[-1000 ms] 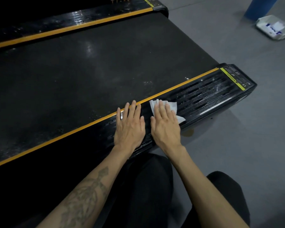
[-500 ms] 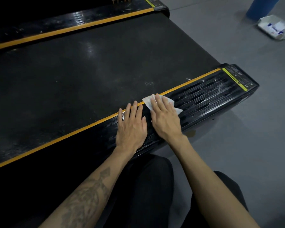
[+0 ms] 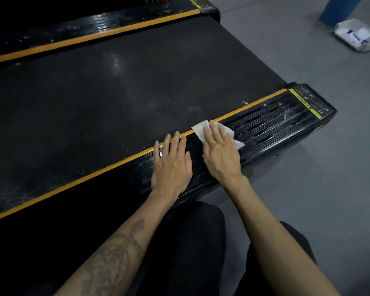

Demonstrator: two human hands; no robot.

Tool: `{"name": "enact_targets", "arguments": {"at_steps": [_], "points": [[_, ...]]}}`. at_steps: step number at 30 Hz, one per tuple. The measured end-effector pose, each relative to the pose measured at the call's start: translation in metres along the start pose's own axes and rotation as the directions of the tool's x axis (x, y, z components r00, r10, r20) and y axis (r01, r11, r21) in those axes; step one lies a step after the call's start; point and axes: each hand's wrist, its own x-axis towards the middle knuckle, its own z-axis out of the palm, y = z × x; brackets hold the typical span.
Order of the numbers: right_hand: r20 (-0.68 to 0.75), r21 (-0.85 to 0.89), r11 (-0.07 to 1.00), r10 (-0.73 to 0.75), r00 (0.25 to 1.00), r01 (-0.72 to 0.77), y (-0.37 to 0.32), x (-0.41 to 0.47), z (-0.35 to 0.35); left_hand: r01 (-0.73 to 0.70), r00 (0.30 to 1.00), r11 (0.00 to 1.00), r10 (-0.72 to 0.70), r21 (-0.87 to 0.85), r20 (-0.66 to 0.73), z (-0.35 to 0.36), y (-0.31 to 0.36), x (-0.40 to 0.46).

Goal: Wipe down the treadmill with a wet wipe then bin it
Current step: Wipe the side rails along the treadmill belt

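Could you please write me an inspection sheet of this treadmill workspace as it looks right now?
Surface: black treadmill belt dusty, with white specks near the orange stripe.
Job's things: white wet wipe flat on the near side rail, which shows wet streaks.
Clutter: white packet on the floor, far right.
Grippers: right hand presses the wipe with straight fingers; left hand rests flat on the rail.
Cables: nothing seen.
Surroundings: grey floor; blue object at top right.
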Motion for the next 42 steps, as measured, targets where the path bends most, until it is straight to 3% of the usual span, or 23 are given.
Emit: {"name": "enact_targets", "arguments": {"at_steps": [2,8,13,17,19,24,29,35,42], "points": [[-0.013,0.004,1.000,0.018,1.000,-0.018,-0.011,-0.012,0.004,-0.001,1.000,1.000,0.001,0.002,-0.002,0.000,0.000,0.000],[0.119,-0.055,0.991,-0.112,0.987,0.119,0.007,0.028,0.009,0.000,1.000,1.000,0.000,0.001,-0.014,0.000,0.001,0.001],[-0.018,0.002,1.000,-0.028,0.999,0.028,-0.002,0.001,0.006,0.003,1.000,1.000,-0.003,-0.004,-0.012,-0.001,0.002,0.001],[0.110,-0.094,0.971,-0.209,0.972,0.220,-0.003,0.024,0.017,0.014,1.000,1.000,-0.014,-0.014,-0.009,-0.001,0.002,0.003],[0.123,-0.103,0.978,-0.170,0.978,0.183,0.006,0.035,0.012,0.017,1.000,1.000,-0.017,-0.018,-0.013,-0.001,0.002,0.003],[-0.020,-0.019,1.000,-0.007,1.000,0.007,-0.003,0.003,0.004,0.033,0.999,0.999,-0.034,-0.027,-0.013,0.002,0.001,0.004],[0.088,-0.057,0.987,-0.142,0.986,0.148,0.000,0.027,0.015,0.044,0.999,0.998,-0.044,-0.042,0.007,0.002,0.005,0.007],[-0.032,-0.012,1.000,-0.017,0.999,0.017,0.009,0.011,0.002,0.019,1.000,0.998,-0.018,-0.063,0.021,0.002,0.004,0.007],[0.041,-0.046,0.989,-0.142,0.989,0.144,0.022,0.033,0.002,-0.094,0.996,0.991,0.093,-0.093,-0.017,-0.001,0.003,0.006]]}}
